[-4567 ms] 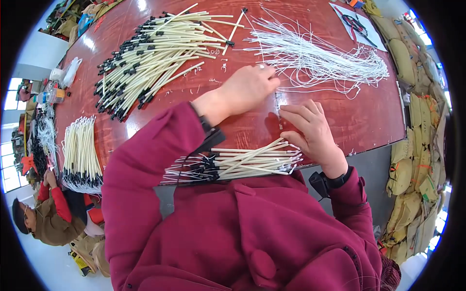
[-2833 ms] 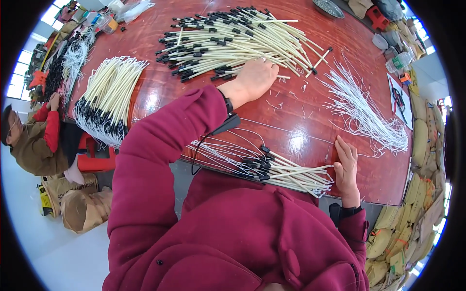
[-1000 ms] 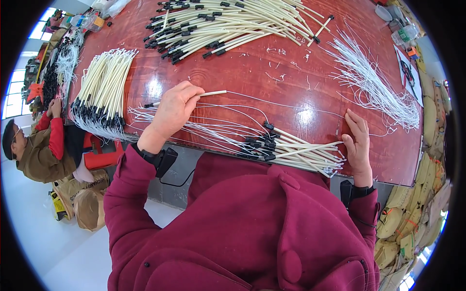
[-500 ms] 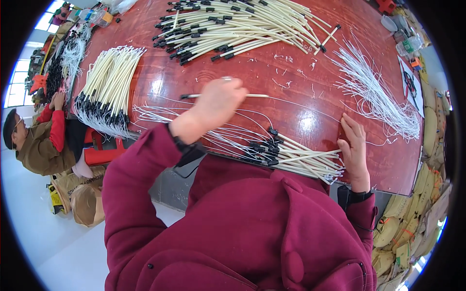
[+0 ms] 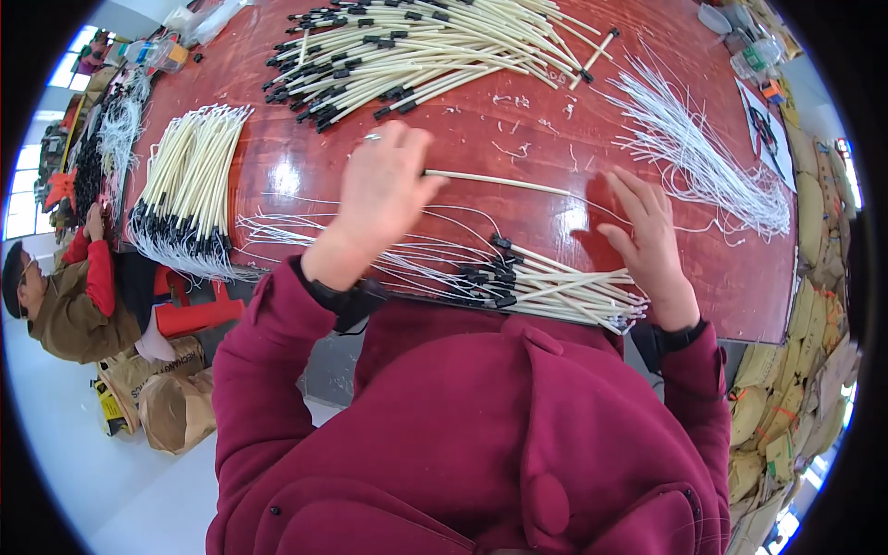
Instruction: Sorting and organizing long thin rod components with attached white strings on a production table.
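Your left hand [image 5: 384, 199] pinched one cream tube [image 5: 495, 181] pointing to three o'clock, while your right hand [image 5: 647, 242] lay open, steadying the bundle [image 5: 555, 289].

Desk [image 5: 305, 176]: shiny red-brown. Stick [image 5: 495, 181] in left hand [image 5: 384, 190]: cream. Big stick pile [image 5: 416, 46]: cream w/ black tips. Side bundle [image 5: 190, 180]: same, white wires at ends. Loose wires [image 5: 689, 153]: white. Sleeves [image 5: 264, 370]: dark red. Watch straps [image 5: 342, 301]: black.

A glossy red-brown table [image 5: 305, 176] carries piles of cream tubes with black ends [image 5: 425, 46] — far, left, near edge — plus loose white wires [image 5: 694, 148].
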A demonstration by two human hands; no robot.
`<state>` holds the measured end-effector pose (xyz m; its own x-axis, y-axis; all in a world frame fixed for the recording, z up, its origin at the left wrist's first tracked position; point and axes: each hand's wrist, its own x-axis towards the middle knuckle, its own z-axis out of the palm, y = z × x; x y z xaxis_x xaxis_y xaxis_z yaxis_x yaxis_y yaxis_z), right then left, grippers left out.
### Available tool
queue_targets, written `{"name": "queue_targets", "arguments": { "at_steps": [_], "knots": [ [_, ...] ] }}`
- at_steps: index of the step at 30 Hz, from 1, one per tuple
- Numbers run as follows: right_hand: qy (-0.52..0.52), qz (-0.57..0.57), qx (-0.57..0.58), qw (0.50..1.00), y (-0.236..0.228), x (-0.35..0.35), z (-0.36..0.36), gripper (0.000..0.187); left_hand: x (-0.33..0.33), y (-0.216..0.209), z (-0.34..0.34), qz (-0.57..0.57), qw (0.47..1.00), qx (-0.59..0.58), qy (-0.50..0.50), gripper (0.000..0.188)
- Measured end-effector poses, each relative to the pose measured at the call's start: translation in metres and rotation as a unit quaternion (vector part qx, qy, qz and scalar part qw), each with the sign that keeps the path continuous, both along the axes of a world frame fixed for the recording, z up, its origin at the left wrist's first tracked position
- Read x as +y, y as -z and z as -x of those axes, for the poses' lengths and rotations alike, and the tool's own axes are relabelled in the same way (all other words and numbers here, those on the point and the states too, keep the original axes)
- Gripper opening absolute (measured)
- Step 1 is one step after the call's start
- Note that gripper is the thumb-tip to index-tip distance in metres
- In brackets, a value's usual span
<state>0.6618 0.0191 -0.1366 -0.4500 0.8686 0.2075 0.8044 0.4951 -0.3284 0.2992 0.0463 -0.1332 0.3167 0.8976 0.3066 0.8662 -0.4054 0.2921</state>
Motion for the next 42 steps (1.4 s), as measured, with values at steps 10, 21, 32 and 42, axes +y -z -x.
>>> {"name": "queue_targets", "arguments": {
  "at_steps": [10,21,32,42],
  "knots": [
    [-0.123,-0.052,0.012,0.991,0.023,0.029,0.050,0.031,-0.005,0.005,0.003,0.196,0.967,-0.159,0.015,0.023],
    [-0.087,-0.042,0.056,0.994,-0.001,-0.001,-0.012,0.014,-0.014,-0.008,0.089,0.138,0.990,0.020,-0.017,0.011],
    [-0.009,0.036,0.085,0.996,-0.010,-0.032,-0.070,0.031,-0.008,-0.031,0.043,0.048,0.998,0.041,0.000,0.023],
    [0.098,-0.040,0.066,0.992,-0.014,0.001,-0.059,0.045,0.104,0.035,-0.247,0.051,0.945,-0.010,0.322,0.021]
  ]
}}
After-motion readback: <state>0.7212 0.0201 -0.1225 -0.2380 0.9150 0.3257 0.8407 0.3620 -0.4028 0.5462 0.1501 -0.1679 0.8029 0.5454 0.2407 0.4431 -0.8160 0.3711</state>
